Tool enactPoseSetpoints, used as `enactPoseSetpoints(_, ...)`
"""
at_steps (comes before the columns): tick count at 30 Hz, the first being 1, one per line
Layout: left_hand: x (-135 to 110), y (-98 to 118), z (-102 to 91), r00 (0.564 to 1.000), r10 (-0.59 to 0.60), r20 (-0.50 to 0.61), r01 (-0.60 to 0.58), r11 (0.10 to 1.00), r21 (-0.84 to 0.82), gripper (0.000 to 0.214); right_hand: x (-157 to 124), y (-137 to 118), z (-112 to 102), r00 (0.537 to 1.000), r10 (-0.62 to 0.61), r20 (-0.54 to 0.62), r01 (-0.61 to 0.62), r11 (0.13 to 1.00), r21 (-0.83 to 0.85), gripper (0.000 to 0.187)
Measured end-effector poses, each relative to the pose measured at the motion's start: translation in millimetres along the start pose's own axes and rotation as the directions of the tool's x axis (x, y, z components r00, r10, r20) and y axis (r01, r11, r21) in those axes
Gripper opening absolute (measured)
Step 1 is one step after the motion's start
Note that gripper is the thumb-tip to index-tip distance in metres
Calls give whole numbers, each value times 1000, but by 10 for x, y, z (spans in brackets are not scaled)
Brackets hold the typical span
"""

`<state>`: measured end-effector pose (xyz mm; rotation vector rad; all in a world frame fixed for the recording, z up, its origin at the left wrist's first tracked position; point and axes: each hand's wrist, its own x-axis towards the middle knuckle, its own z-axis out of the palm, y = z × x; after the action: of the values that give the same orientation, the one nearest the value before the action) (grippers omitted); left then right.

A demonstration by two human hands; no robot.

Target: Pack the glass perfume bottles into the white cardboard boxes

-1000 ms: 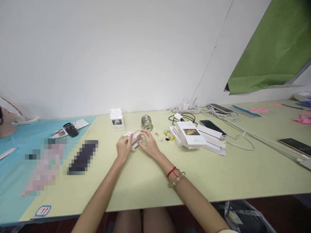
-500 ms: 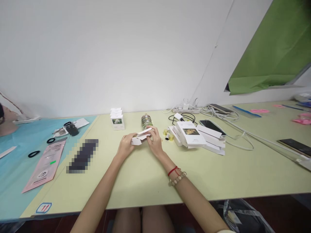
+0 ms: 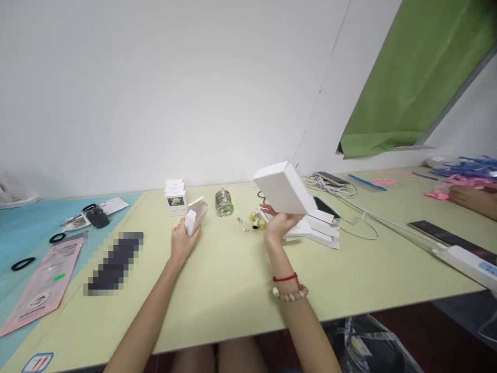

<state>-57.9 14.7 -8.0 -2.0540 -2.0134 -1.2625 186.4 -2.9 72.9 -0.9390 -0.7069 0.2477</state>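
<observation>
My left hand (image 3: 181, 241) grips a small white folded carton (image 3: 194, 215) with its top flap up, just above the pale green table (image 3: 233, 280). My right hand (image 3: 278, 223) is raised and holds a flat white card box blank (image 3: 284, 188) up by its lower edge, above a stack of the same flat white cartons (image 3: 319, 228). Between my hands stand a small glass bottle (image 3: 224, 201) and several tiny gold caps and beads (image 3: 253, 221).
A stack of small white boxes (image 3: 176, 196) stands behind my left hand. Phones (image 3: 446, 237), a power strip (image 3: 466, 259) and white cables (image 3: 349, 207) lie to the right. On a blue mat (image 3: 31, 228) at left lie black rings and a pink packet (image 3: 42, 280). Another person's hand (image 3: 471, 197) is at far right.
My hands have come apart. The left keeps the small carton; the right has gone right and lifted a flat white box blank off the stack. The view has shifted right.
</observation>
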Motion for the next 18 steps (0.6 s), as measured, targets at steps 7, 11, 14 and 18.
enactPoseSetpoints(7, 20, 30, 27, 985, -43, 166, 69, 986, -150, 53, 648, -125, -626, 943, -198, -267, 126, 956, -264, 44)
enactPoseSetpoints(11, 25, 26, 32, 985, -29, 171, 62, 979, -192, 53, 904, -4, -995, 957, -68, -280, -19, 955, -295, 53)
enactPoseSetpoints(14, 6, 38, 32, 987, -10, 163, 46, 975, -218, 49, 1010, 126, -1233, 983, 133, -126, -174, 897, -407, 62)
enactPoseSetpoints(18, -62, 82, 21, 986, 112, 121, -86, 975, -203, 42, 1080, 196, -1415, 992, 103, 70, -24, 710, -704, 60)
